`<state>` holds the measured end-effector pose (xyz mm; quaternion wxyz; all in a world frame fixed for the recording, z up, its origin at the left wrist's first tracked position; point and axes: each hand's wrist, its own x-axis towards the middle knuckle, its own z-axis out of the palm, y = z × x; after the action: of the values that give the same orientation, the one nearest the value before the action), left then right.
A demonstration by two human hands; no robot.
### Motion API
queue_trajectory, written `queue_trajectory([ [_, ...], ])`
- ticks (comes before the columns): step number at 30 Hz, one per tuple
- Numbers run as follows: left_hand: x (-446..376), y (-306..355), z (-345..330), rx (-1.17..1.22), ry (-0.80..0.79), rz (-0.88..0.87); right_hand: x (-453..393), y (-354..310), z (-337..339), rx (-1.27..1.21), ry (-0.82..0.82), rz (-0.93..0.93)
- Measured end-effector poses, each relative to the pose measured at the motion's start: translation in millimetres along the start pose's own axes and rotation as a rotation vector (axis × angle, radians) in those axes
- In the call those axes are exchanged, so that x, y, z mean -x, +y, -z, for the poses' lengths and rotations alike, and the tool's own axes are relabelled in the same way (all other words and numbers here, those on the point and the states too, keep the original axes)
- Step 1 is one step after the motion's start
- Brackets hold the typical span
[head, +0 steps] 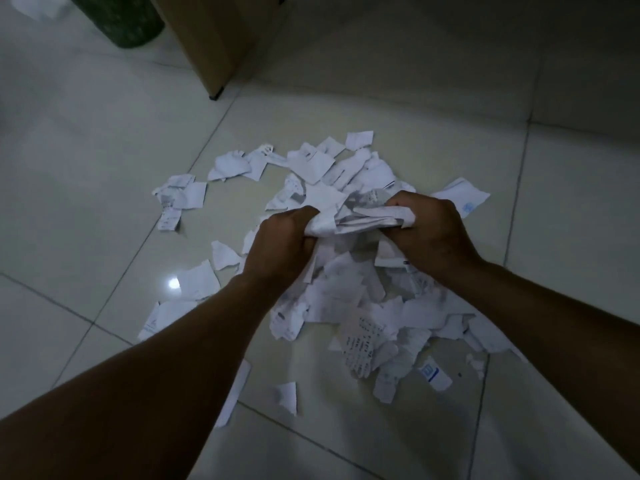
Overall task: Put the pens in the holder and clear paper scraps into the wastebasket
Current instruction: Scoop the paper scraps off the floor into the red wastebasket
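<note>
My left hand (282, 245) and right hand (429, 233) both grip one wad (360, 220) above the scraps (349, 303), mid-frame on the floor (104, 202).

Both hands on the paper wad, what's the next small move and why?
Probably lift the bunch of scraps clear of the pile and carry it up-left toward the green wastebasket. The left hand and right hand each grip an end of it, so it looks gathered; many loose scraps are on the tile floor for later handfuls.

hands (356, 237) gripping paper scraps (360, 221), tiled floor (86, 161)
</note>
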<state>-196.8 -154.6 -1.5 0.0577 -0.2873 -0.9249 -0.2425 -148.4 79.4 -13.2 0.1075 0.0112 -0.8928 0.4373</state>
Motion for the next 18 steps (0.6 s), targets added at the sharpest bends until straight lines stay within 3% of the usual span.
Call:
queue_trajectory([
  [8, -32.4, 43.5, 27.6, 0.054, -0.001, -0.121, 8.9, -22.1, 73.0, 0.005, 0.118, -0.162],
  [18, -112.5, 188.4, 8.7, 0.226, 0.028, -0.382, 70.3, -31.7, 214.2, 0.164, 0.517, -0.306],
])
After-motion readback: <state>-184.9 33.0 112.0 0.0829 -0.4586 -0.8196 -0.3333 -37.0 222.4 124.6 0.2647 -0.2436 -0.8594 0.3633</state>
